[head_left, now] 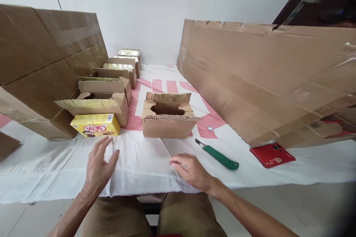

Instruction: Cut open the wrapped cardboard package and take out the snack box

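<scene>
My left hand is over the white cloth with its thumb and fingers apart, just in front of a yellow printed carton. It holds nothing. Curled closed near the front edge, my right hand may have something small and clear in its fingers, but I cannot make it out. Ahead of both hands stands a small brown cardboard box, its top flaps raised and a dark opening in the top. To the right of the box lies a utility knife with a green handle, blade out and pointing away to the left.
A row of small brown boxes runs back along the left, beside stacked large cartons. On the right leans a big cardboard panel, with a red phone at its foot. The cloth-covered table ends at my knees.
</scene>
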Tool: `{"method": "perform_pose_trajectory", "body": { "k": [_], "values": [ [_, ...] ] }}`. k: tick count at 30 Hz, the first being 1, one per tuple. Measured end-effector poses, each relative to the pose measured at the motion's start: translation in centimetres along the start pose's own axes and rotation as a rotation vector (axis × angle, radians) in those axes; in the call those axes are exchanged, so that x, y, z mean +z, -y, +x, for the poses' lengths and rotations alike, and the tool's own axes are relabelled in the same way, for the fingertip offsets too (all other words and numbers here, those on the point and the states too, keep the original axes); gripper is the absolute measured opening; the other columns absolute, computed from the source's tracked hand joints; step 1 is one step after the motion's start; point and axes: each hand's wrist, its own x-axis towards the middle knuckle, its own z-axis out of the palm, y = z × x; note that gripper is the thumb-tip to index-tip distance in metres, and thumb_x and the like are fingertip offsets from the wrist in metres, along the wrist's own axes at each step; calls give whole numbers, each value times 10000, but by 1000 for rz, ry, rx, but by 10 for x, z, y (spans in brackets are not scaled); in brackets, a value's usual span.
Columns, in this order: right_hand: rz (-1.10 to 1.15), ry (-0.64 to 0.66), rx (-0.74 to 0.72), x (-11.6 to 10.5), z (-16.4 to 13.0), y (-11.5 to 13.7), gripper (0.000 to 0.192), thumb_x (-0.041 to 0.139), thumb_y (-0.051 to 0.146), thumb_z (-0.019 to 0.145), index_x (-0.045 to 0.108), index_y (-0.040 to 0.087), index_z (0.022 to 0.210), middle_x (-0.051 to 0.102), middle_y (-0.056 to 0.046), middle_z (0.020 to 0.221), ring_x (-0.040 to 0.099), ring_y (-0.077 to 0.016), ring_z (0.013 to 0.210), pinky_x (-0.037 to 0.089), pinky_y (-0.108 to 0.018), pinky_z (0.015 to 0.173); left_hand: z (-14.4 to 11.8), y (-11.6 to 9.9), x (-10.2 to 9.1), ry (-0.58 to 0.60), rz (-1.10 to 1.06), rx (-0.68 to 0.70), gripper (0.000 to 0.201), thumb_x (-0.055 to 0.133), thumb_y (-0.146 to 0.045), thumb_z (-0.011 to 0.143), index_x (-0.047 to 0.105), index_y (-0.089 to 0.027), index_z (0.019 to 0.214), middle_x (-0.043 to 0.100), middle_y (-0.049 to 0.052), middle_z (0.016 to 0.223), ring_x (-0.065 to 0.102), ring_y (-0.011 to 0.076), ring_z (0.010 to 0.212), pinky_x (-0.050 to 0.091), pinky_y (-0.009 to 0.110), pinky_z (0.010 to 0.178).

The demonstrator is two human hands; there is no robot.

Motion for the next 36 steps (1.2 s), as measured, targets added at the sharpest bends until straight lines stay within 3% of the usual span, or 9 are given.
{"method": "perform_pose_trajectory", "body": {
  "k": [4,7,10,14,18,23,30,33,36],
  "values": [
    [38,-419,279,-52,-15,-33,210,585,370,947,740,231,964,794,-48,919,729,-207,837,572,-310,765,20,-52,41,109,-270,-83,596,687,-522,851,585,-215,1352,646,157,1383,652,330,1241,539,536,1035],
    [83,-617,331,-67,4,-58,415,697,449,856,681,230,1208,749,-111,1232,704,-268,1083,577,-398,883,42,-84,73,149,-458,-250,844,781,-530,763,477,-199,1478,533,198,1537,584,357,1350,531,518,1037],
    [235,-568,306,-68,35,-71,705,781,491,780,567,238,1402,610,-160,1481,627,-312,1281,566,-467,958,60,-107,97,156,-682,-274,847,807,-536,743,490,-187,1446,592,193,1484,576,338,1373,500,474,1090],
    [341,-499,249,-56,50,-63,546,734,510,844,626,214,1290,725,-131,1260,680,-290,1136,583,-440,898,62,-124,106,84,-794,-251,667,754,-554,814,555,-188,1335,672,156,1360,638,277,1276,495,418,1098],
    [276,-574,259,-36,17,-42,472,709,519,897,640,235,1267,737,-114,1232,696,-273,1074,575,-398,876,33,-124,80,-42,-743,-293,606,747,-548,849,568,-202,1313,682,140,1320,659,257,1205,519,388,1035],
    [292,-374,138,-3,-10,-1,534,736,489,884,598,252,1342,732,-121,1223,716,-262,1003,603,-361,791,-19,-95,12,-212,-715,-423,630,743,-594,834,561,-221,1309,708,101,1239,705,250,1075,568,375,931],
    [497,-64,-94,73,68,63,497,679,332,911,560,263,1389,670,-99,1362,661,-254,1211,606,-346,843,-28,-22,-85,-517,-495,-503,610,755,-559,822,576,-235,1307,706,63,1249,673,252,1161,536,399,1047],
    [547,-10,-84,113,101,66,499,658,348,899,557,232,1373,674,-121,1330,681,-259,1164,613,-346,789,-12,4,-98,-572,-404,-537,584,702,-557,840,559,-217,1293,699,70,1217,668,250,1154,530,411,1067],
    [537,-1,-84,139,113,55,507,633,312,881,558,223,1374,658,-137,1352,681,-263,1166,618,-342,759,0,22,-93,-482,-265,-557,463,604,-587,893,609,-194,1138,706,86,1127,670,262,1096,558,410,1017]
  ]
}}
